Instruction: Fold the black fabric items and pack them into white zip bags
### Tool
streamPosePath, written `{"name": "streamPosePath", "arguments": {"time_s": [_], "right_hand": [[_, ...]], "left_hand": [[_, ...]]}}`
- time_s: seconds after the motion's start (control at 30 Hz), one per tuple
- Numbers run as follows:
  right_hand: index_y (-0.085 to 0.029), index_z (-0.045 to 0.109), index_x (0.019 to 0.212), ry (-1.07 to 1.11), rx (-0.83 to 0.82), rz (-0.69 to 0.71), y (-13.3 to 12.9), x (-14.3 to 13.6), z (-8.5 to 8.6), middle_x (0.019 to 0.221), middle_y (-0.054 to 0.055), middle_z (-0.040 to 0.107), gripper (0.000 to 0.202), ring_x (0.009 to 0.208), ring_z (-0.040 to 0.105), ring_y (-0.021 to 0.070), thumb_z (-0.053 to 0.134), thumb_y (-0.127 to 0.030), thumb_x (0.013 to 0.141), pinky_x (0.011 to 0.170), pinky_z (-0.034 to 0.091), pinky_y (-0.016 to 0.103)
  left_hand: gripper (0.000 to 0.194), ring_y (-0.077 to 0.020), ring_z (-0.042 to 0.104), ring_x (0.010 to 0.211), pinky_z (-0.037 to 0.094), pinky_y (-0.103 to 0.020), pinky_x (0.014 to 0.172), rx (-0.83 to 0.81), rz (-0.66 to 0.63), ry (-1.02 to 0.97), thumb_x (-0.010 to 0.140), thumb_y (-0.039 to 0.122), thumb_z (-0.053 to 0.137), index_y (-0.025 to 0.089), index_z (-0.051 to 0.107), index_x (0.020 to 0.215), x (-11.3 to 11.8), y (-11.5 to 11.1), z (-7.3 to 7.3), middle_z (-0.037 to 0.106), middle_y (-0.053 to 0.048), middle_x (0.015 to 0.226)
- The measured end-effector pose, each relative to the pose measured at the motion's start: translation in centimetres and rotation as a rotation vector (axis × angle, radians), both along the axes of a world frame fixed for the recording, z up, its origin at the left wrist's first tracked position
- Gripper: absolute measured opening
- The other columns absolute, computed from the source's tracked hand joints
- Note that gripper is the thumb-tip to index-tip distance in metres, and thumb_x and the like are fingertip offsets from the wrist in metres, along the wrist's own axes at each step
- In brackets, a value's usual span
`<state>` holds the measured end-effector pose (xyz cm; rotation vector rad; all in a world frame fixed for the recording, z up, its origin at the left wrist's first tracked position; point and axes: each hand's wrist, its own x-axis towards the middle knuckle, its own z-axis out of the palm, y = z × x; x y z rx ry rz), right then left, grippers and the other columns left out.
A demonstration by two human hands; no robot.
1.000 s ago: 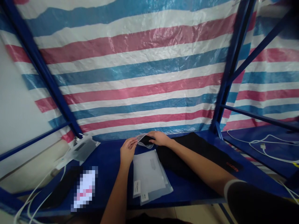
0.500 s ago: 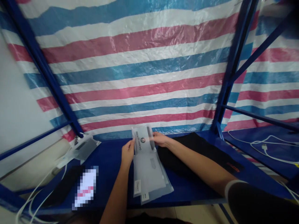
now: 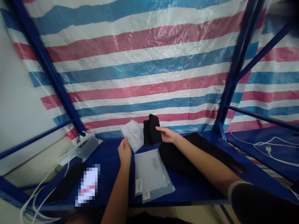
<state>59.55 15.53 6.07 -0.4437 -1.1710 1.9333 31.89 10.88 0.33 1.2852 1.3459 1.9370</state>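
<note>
My left hand (image 3: 124, 151) pinches the lower left edge of a whitish printed pouch (image 3: 133, 134), which is tilted above the blue table. To its right, my right hand (image 3: 166, 134) is closed on a folded black cloth (image 3: 153, 130), held upright beside the pouch. Below both hands, frosted zip bags (image 3: 150, 171) with small white labels lie overlapping on the table. A larger black cloth (image 3: 187, 155) is spread under and beside my right forearm.
On the blue table (image 3: 109, 183), a clear bag (image 3: 87, 146) and white cables sit at the left, near a black item (image 3: 66, 183) and a pixelated patch. Blue metal posts (image 3: 231, 74) frame a striped sheet. White cable (image 3: 268, 146) lies far right.
The folded black cloth is now out in my right hand, apart from the printed pouch. My left hand has the pouch, now tilted and further left. The frosted bags remain on the table.
</note>
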Motion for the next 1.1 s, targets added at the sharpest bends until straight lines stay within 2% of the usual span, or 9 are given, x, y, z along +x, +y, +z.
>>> {"name": "streamPosePath", "arguments": {"time_s": [0.07,0.17,0.27,0.37,0.57,0.77,1.0,1.1], "right_hand": [[-0.016,0.08,0.105,-0.115,0.103,0.051,-0.6,-0.5,-0.2,0.111,0.011,0.083,0.041,0.108,0.077,0.0267,0.096,-0.037,0.075,0.106,0.056,0.041],[-0.018,0.081,0.107,-0.184,0.276,-0.007,-1.0,-1.3,-0.4,0.116,0.008,0.082,0.044,0.112,0.076,0.0252,0.1,-0.034,0.071,0.108,0.055,0.039],[-0.017,0.082,0.103,-0.211,0.248,-0.008,-0.6,-1.3,-0.4,0.109,0.008,0.083,0.044,0.103,0.078,0.0234,0.1,-0.04,0.07,0.1,0.059,0.037],[-0.015,0.082,0.103,-0.271,0.222,0.031,-0.1,-0.3,-0.1,0.102,0.008,0.084,0.048,0.092,0.079,0.021,0.101,-0.042,0.069,0.091,0.062,0.034],[-0.013,0.083,0.101,-0.451,0.344,0.201,-0.2,1.4,0.9,0.098,0.007,0.084,0.041,0.086,0.08,0.0199,0.1,-0.033,0.07,0.084,0.063,0.029],[-0.013,0.083,0.094,-0.481,0.344,0.259,-1.4,0.9,1.7,0.095,0.006,0.084,0.038,0.082,0.08,0.0189,0.102,-0.032,0.067,0.079,0.063,0.027],[-0.013,0.083,0.095,-0.512,0.311,0.251,-1.6,1.0,1.8,0.095,0.006,0.084,0.037,0.081,0.08,0.0172,0.101,-0.033,0.069,0.078,0.063,0.024],[-0.014,0.083,0.095,-0.519,0.306,0.253,-1.3,1.3,1.9,0.093,0.005,0.084,0.035,0.078,0.079,0.0153,0.1,-0.032,0.07,0.072,0.062,0.02]], "left_hand": [[0.051,-0.0238,0.078,0.089,0.063,-0.033,0.077,0.005,-0.129,-0.079,0.098,0.066,0.061,0.018,0.074,0.111,0.7,0.1,0.2,0.082,-0.008,0.098],[0.053,-0.0251,0.08,0.1,0.066,-0.038,0.087,0.019,-0.266,-0.196,0.097,0.066,0.065,0.02,0.071,0.122,1.4,0.0,0.7,0.082,-0.011,0.108],[0.049,-0.0268,0.079,0.11,0.066,-0.041,0.093,0.024,-0.352,-0.296,0.094,0.061,0.072,0.02,0.072,0.122,1.3,-0.2,1.3,0.082,-0.014,0.117],[0.041,-0.0277,0.078,0.116,0.065,-0.041,0.098,0.006,-0.402,-0.387,0.091,0.047,0.082,0.018,0.074,0.118,1.0,-0.2,1.6,0.08,-0.016,0.125],[0.032,-0.0274,0.079,0.112,0.067,-0.038,0.095,-0.016,-0.361,-0.58,0.096,0.035,0.078,0.013,0.075,0.119,0.5,-0.1,1.9,0.08,-0.017,0.124],[0.025,-0.0241,0.081,0.101,0.068,-0.034,0.089,-0.012,-0.314,-0.674,0.094,0.022,0.074,0.013,0.075,0.117,0.1,-0.2,2.1,0.083,-0.012,0.113],[0.03,-0.0291,0.076,0.119,0.065,-0.041,0.098,0.013,-0.369,-0.678,0.098,0.036,0.066,0.017,0.076,0.119,-0.5,-0.4,2.3,0.082,-0.012,0.123],[0.033,-0.029,0.076,0.12,0.064,-0.043,0.101,0.041,-0.33,-0.67,0.102,0.042,0.062,0.016,0.076,0.118,-0.4,-0.3,2.4,0.081,-0.013,0.123]]}}
